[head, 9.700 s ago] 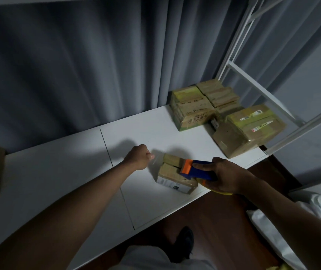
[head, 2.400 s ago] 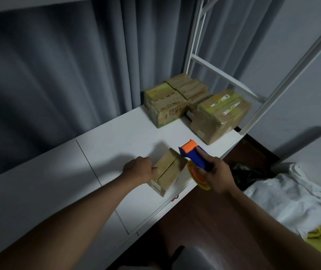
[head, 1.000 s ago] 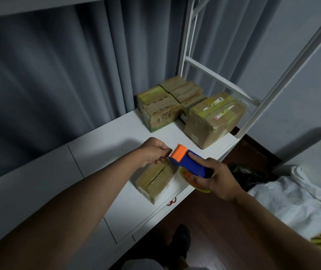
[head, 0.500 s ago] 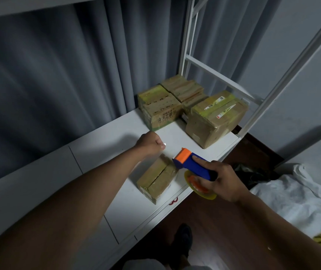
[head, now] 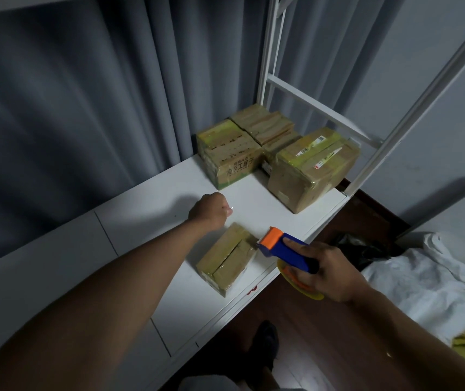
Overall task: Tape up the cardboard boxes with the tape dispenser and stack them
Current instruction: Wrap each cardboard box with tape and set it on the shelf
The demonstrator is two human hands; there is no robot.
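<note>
Large dark characters are printed on the front face of the taped box [head: 230,153] at the table's twelve o'clock end, but they are too dim to be read. White shipping labels with barcodes are stuck on the top of the bigger box [head: 311,167] at its three o'clock side; their print is too small. A red mark [head: 252,289] is seen on the table's front edge, unreadable.

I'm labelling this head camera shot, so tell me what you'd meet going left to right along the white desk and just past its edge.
Left hand → small box → tape dispenser → right hand → white cloth on the floor.
</note>
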